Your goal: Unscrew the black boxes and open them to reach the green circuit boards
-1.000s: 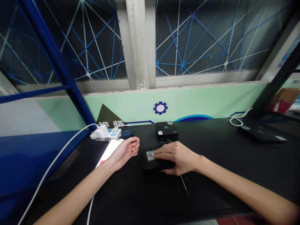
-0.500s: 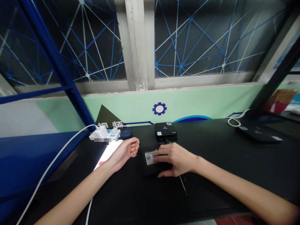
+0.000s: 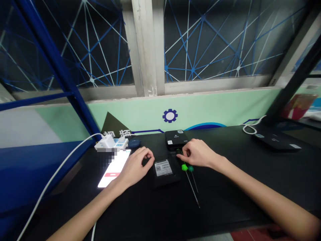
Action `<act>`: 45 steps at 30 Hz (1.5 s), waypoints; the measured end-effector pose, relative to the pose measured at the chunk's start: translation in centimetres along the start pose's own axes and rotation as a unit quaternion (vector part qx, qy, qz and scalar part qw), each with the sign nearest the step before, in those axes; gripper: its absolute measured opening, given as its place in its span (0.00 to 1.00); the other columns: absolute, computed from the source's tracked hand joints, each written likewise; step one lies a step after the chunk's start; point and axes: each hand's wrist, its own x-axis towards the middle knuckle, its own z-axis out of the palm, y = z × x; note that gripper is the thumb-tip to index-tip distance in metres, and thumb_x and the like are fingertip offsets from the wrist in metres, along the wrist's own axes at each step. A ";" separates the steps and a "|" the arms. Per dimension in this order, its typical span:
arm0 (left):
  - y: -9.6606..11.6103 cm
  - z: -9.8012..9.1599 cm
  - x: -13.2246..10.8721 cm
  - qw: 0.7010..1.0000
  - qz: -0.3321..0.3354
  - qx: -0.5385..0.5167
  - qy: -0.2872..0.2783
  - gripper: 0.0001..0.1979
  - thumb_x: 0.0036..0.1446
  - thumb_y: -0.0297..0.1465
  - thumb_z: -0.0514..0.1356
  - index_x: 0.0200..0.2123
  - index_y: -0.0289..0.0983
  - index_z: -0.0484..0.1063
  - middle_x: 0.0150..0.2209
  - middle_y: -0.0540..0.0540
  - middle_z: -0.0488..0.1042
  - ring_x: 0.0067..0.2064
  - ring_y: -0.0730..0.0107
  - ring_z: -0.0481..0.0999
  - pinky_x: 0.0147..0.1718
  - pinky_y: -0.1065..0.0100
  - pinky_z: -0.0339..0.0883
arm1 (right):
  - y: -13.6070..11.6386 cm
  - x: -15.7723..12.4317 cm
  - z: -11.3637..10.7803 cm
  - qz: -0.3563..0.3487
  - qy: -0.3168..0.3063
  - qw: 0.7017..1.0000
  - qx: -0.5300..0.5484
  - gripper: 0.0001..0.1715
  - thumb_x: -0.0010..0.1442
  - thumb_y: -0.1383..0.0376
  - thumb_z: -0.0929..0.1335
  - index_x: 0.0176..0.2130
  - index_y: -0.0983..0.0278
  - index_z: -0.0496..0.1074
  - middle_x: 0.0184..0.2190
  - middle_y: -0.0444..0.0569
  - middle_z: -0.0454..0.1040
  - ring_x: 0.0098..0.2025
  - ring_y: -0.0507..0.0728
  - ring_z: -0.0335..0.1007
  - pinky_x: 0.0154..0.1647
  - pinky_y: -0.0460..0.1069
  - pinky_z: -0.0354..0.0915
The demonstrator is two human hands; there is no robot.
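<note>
The right hand [image 3: 198, 154] touches two screwdrivers [image 3: 187, 168] on the desk [image 3: 238, 174]; the left hand [image 3: 136, 165] rests against a labelled black box [image 3: 164, 171].

Black box [image 3: 164, 170] — green-collared screwdrivers [image 3: 185, 167]

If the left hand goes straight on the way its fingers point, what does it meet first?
Most likely the flat black box with the white label: the left hand points right toward its left edge, though depth is unclear.

Two screwdriver grips [image 3: 185, 166] are half covered by the right hand [image 3: 198, 154]. At its 9 o'clock, the power strip [image 3: 117, 144] is partly blurred.
</note>
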 end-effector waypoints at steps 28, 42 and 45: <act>0.5 0.0 -0.6 0.986 0.062 0.068 -0.137 0.51 0.38 0.46 0.74 0.65 0.45 0.59 0.60 0.41 0.64 0.60 0.42 0.62 0.58 0.48 0.57 | 1.8 0.6 -0.1 0.178 -0.079 0.898 0.394 0.23 0.53 0.53 0.71 0.17 0.65 0.70 0.13 0.42 0.66 0.15 0.46 0.48 0.17 0.45 0.43; 0.5 -0.1 -0.6 0.982 0.114 0.093 -0.118 0.51 0.41 0.46 0.73 0.66 0.45 0.57 0.61 0.40 0.62 0.60 0.42 0.61 0.60 0.47 0.52 | 0.7 1.0 0.6 0.131 0.126 0.755 0.630 0.18 0.60 0.52 0.69 0.33 0.60 0.59 0.17 0.40 0.70 0.13 0.46 0.55 0.15 0.42 0.48; 0.4 0.0 -0.6 0.982 0.112 0.086 -0.122 0.51 0.40 0.48 0.73 0.66 0.45 0.57 0.61 0.41 0.62 0.60 0.42 0.61 0.60 0.48 0.54 | 0.4 0.9 0.6 0.124 0.141 0.735 0.652 0.17 0.58 0.55 0.69 0.36 0.59 0.58 0.19 0.39 0.72 0.13 0.47 0.58 0.14 0.42 0.52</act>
